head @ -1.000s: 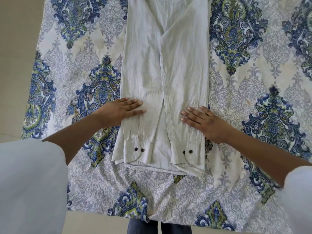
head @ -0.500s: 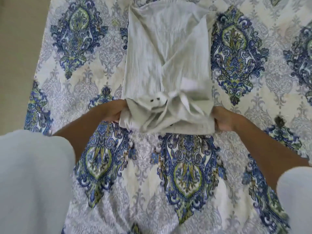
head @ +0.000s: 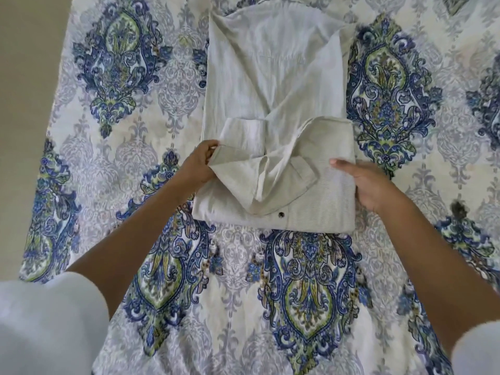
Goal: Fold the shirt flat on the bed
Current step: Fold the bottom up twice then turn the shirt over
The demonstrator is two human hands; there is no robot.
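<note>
Edges 1st. Pale shirt (head: 273,77) flat on bed cover (head: 311,280), centre-top of view, far end reaching top of frame. Lower part doubled up over upper part, w/ fold line nearest the person, straight & roughly square to the view. L & R sides of shirt roughly parallel, both lying on the cover.

Folded-up layer untidy: flaps crossed in the middle, L flap lifted off the layer below. That flap's edge pinched betw. thumb & fingers of left hand (head: 201,165). R edge of the folded part grasped by right hand (head: 370,185), w/ thumb laid on top & other fingers out of sight under the cloth. 1 dark button (head: 281,214) just above the fold line, betw. the 2 hands.

Open room: wide stretch of cover betw. fold line & the person, plus a band each side of shirt, broader on L.

Surface: white ground w/ big blue-green paisley medallions & grey scrollwork, a little rumpled. L border of cover slanting down the L side; past it a plain beige area (head: 27,77), floor or wall can't tell. 2 white sleeves at bottom corners, L (head: 46,326) & R (head: 479,347), w/ forearms bare.
</note>
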